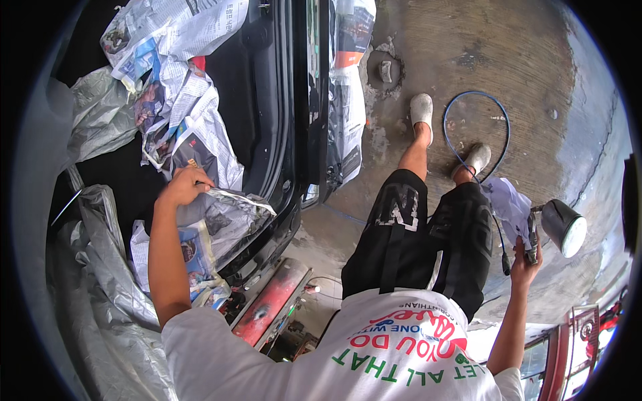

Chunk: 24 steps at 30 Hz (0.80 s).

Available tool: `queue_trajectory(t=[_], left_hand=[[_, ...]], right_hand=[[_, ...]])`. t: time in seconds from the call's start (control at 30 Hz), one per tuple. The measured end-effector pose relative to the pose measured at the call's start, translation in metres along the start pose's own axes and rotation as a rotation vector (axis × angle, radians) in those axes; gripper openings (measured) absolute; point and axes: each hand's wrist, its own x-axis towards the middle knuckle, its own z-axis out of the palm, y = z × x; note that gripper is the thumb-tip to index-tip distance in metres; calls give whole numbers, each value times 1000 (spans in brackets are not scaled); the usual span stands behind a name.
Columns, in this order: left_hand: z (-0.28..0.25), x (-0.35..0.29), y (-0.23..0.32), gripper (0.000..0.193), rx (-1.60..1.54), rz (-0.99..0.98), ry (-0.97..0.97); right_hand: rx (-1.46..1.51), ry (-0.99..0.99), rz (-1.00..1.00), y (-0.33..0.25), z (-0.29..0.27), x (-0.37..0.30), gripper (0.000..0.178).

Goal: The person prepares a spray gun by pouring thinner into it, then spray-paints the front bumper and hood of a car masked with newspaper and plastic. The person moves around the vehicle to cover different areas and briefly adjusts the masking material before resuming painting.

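Observation:
My left hand [184, 187] is closed on the edge of a crumpled sheet of newspaper [231, 217] in the car's open doorway. More newspaper masking [194, 100], some of it torn and bunched, lies over the dark sill beyond that hand. On the other side, my right hand [527, 266] grips what looks like a spray gun [532, 240], with a dark cup [556, 217] whose pale round end faces outward. A whitish crumpled sheet or cloth [509, 204] hangs against the gun, and I cannot tell whether my fingers also hold it.
A blue hose [509, 127] loops over the concrete floor [495, 53] by my feet. Grey plastic sheeting [114, 301] drapes at the left. A red cylinder [271, 304] lies below the doorway. The door edge [314, 100], papered on its outer side [344, 120], stands between the opening and my legs.

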Motion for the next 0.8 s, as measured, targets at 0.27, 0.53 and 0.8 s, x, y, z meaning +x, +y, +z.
queue_trajectory(t=[0.27,0.53,0.8], left_hand=[[-11,-38,-46,13,-78,14,283],[-87,-94,-145,15,377,-362,611],[-23,-50,-192,39,-177,-610,535]], right_hand=[[-98,22,1,-11,4,5,48],[-163,-36,-88,-14,15,22,43],[-168,-145,-151,-16,1,36,51]])
